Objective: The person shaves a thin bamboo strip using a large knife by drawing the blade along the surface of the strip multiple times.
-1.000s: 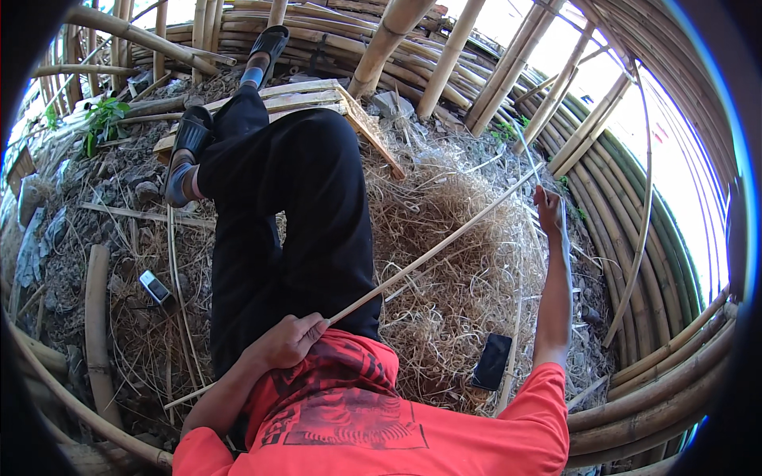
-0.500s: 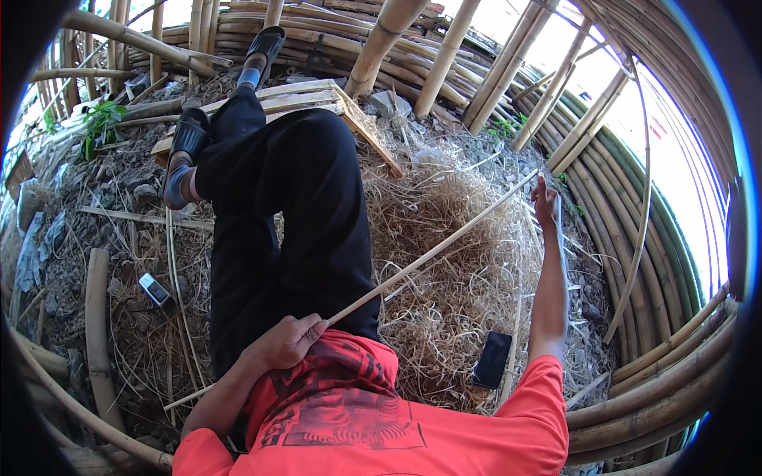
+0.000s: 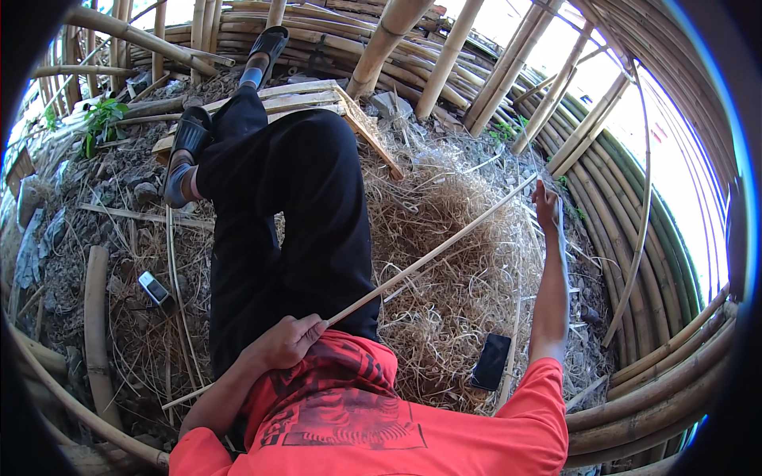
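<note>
A long, thin pale bamboo strip (image 3: 432, 255) slants across my lap from lower left to upper right. My left hand (image 3: 290, 341) is closed round it at my waist. Its other end seems to come out past my left forearm, low on the left. Stretched out to the right, my right hand (image 3: 546, 208) is beside the strip's far end, one digit pointing up and the others curled. Whether it touches the strip or holds something else cannot be made out. Curly bamboo shavings (image 3: 444, 317) cover the ground under the strip.
A black phone (image 3: 491, 361) lies on the shavings near my right arm. On the left are a small silver-and-black device (image 3: 155, 290) and a bamboo piece (image 3: 97, 333). A low wooden slatted stand (image 3: 302, 97) is by my legs. Stacked bamboo poles (image 3: 635, 262) curve along the right.
My right hand and the strip's far end have shifted very slightly downward. My left hand keeps its grip in the same place.
</note>
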Action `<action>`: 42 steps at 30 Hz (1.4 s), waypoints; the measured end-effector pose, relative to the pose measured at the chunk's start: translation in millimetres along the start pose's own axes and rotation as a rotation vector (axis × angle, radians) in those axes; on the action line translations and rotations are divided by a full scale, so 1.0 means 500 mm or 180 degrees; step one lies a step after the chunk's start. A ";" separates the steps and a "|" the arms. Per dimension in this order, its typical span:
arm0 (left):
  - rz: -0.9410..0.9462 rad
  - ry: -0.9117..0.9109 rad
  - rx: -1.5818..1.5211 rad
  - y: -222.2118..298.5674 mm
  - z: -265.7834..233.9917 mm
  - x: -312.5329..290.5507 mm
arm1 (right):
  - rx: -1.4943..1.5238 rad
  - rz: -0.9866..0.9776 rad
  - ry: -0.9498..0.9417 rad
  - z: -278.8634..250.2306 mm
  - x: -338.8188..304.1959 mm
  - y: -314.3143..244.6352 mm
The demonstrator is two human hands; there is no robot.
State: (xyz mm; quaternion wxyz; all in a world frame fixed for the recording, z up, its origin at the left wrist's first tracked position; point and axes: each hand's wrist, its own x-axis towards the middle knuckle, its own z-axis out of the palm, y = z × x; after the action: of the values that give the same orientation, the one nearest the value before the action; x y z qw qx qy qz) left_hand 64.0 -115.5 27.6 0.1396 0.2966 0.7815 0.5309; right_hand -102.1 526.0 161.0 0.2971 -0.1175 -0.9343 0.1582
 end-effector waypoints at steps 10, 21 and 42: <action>-0.0063 -0.0123 0.0068 0.014 -0.005 0.000 | 0.0604 -0.0667 0.0219 0.044 0.017 0.019; -0.0063 0.0014 -0.0023 0.009 -0.002 0.003 | 0.0545 -0.0292 0.0079 0.006 0.032 0.006; -0.0173 -0.0017 -0.0102 0.000 0.000 0.003 | 0.1845 -0.0187 -0.0003 -0.004 -0.029 -0.094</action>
State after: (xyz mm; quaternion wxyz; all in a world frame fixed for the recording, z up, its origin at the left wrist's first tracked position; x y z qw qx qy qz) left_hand 63.1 -114.7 27.7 0.1609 0.2743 0.7803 0.5385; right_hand -95.1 478.5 172.4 0.3223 -0.0006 -0.8533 0.4100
